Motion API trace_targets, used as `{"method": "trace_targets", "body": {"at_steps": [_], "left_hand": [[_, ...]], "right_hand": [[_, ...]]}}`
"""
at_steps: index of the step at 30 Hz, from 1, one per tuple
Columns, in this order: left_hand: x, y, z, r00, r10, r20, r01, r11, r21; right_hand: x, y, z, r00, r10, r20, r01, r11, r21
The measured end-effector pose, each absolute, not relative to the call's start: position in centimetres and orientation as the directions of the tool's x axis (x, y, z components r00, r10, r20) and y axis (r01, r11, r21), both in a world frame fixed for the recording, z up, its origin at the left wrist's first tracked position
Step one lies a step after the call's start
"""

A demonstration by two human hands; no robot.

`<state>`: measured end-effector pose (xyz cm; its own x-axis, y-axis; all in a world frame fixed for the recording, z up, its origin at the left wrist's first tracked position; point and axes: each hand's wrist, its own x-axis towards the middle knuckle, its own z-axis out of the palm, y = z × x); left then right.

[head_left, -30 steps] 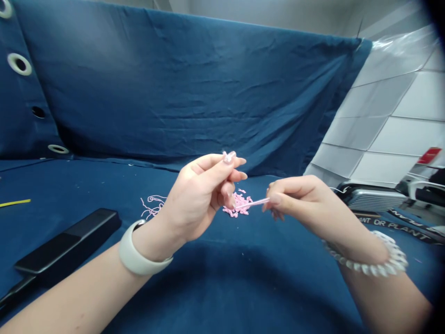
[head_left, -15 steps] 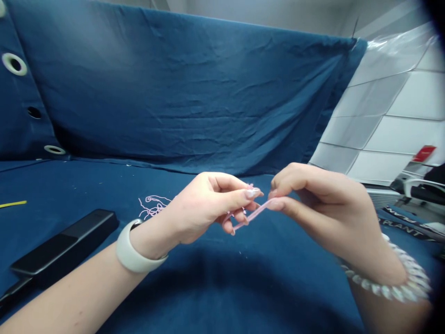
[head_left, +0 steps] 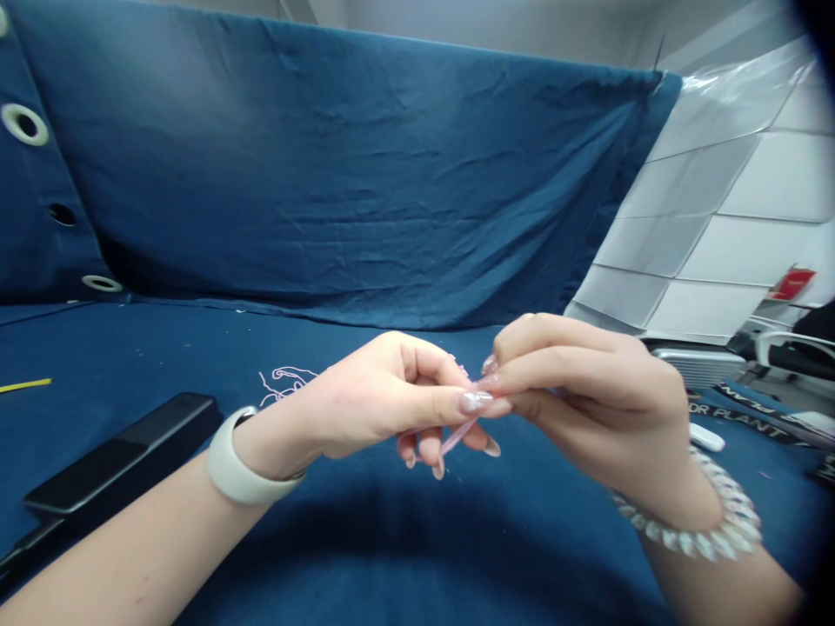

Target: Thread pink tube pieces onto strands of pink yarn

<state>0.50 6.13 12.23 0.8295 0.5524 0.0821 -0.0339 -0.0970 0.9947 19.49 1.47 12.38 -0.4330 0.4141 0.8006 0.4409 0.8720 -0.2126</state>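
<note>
Above the blue cloth, my left hand (head_left: pixel 384 396) pinches a thin pink strand (head_left: pixel 457 433) between thumb and index finger. Its other fingers curl below, with the strand running down across them. My right hand (head_left: pixel 587 409) meets it from the right, fingertips closed at the same spot by the left thumb. The exact grip there is partly hidden. A bit of knobbly pink material (head_left: pixel 460 365) peeks out behind the left index finger. Loose pink yarn (head_left: pixel 287 376) lies on the cloth behind the left wrist.
A black oblong case (head_left: pixel 123 456) sits left of my left forearm, with a yellow strip (head_left: pixel 24 385) beyond it. Right of my right hand are a ridged silver box (head_left: pixel 701 367), a small white object (head_left: pixel 708 437) and a lettered black strap (head_left: pixel 744 419). A blue curtain (head_left: pixel 365 174) hangs behind.
My right hand has come in leftward to the left fingertips; the strand stretched between the hands before now angles down below them. The left fingers have dropped slightly.
</note>
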Motion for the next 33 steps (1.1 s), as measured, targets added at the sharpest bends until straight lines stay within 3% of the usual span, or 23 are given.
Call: {"method": "trace_targets", "body": {"at_steps": [4,15,21,26,31,33], "left_hand": [[0.4,6.1,12.3,0.853,0.521,0.026,0.016,-0.075,0.997],[0.4,6.2,12.4,0.846,0.532,0.031,0.069,-0.168,0.983],[0.5,6.2,12.1,0.814,0.577,0.066,0.029,-0.154,0.988],[0.7,6.2,11.8,0.796,0.594,0.121,-0.080,-0.095,0.992],[1.4,5.8,11.3,0.777,0.624,0.081,-0.042,-0.078,0.996],[1.7,5.5,11.1,0.745,0.653,0.135,-0.058,-0.139,0.989]], "right_hand": [[19.3,1.6,12.1,-0.448,0.415,0.792,0.389,0.888,-0.244],[19.3,2.3,11.6,-0.517,0.525,0.676,0.351,0.850,-0.392],[19.3,2.8,11.3,-0.405,0.561,0.722,0.359,0.824,-0.439],[19.7,3.6,11.2,-0.290,0.506,0.812,0.472,0.814,-0.339],[19.7,3.4,11.4,-0.329,0.482,0.812,0.573,0.786,-0.235],[19.6,3.1,11.6,-0.325,0.435,0.840,0.598,0.782,-0.174]]}}
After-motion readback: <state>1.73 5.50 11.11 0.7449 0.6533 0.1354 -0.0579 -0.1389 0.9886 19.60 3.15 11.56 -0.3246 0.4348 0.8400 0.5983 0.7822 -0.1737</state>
